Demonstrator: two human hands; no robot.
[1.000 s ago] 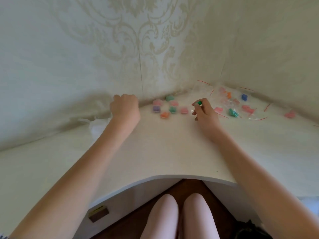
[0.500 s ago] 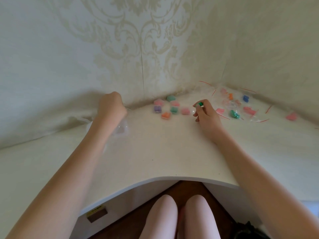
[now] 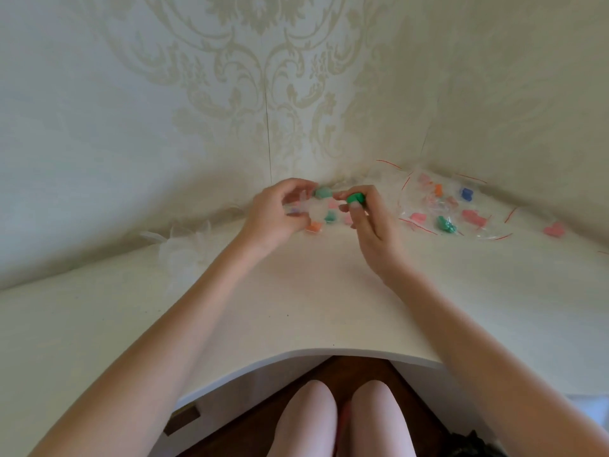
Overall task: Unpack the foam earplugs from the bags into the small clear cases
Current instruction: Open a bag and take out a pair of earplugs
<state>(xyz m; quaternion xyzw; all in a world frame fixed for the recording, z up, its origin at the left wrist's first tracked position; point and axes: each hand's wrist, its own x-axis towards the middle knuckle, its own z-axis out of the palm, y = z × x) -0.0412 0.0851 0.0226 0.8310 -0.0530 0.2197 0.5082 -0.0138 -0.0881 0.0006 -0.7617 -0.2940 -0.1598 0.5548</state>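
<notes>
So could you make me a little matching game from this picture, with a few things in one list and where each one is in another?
Things:
1. Green foam earplug
2. Small clear plastic case
3. Blue foam earplugs
4. Lone pink foam earplugs

Places:
A. Inside the heap of clear red-edged bags near the wall corner
B. Pinched in the right hand
C. Held in the left hand
D. Far right on the white desk, apart from the heap

Pairs: 1-B, 2-C, 3-A, 4-D
</notes>
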